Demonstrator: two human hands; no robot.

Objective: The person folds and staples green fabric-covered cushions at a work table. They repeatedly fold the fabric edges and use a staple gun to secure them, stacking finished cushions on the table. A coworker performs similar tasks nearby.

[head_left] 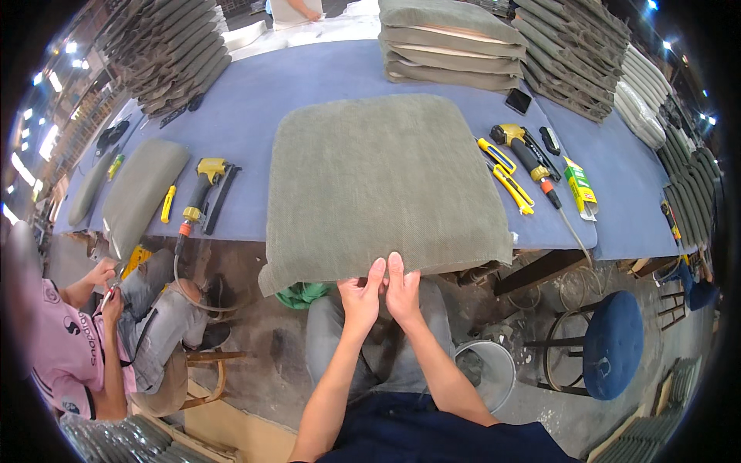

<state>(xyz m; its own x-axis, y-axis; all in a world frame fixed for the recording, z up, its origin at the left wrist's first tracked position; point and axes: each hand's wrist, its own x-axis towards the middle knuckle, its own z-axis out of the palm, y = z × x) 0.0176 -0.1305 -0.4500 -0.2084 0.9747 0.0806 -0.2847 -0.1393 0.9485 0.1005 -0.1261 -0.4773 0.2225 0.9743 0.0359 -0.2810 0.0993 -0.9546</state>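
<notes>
A grey-green upholstered seat cushion [378, 177] lies in front of me on the blue-covered table, its near edge jutting out over my lap. At the middle of that edge my left hand [360, 302] grips the fabric, thumb on top and fingers tucked beneath. My right hand [404, 296] pinches the same edge close beside it, thumb also on top. The fingertips of both hands are hidden under the cushion. Loose fabric hangs at the cushion's near left corner.
A yellow-and-black staple gun [202, 189] lies left of the cushion, another staple gun [525, 150] right, near yellow utility knives [512, 190]. Stacked cushions [451, 46] stand behind. A co-worker [93, 332] sits at left. A blue stool [614, 345] and bucket [494, 366] stand at right.
</notes>
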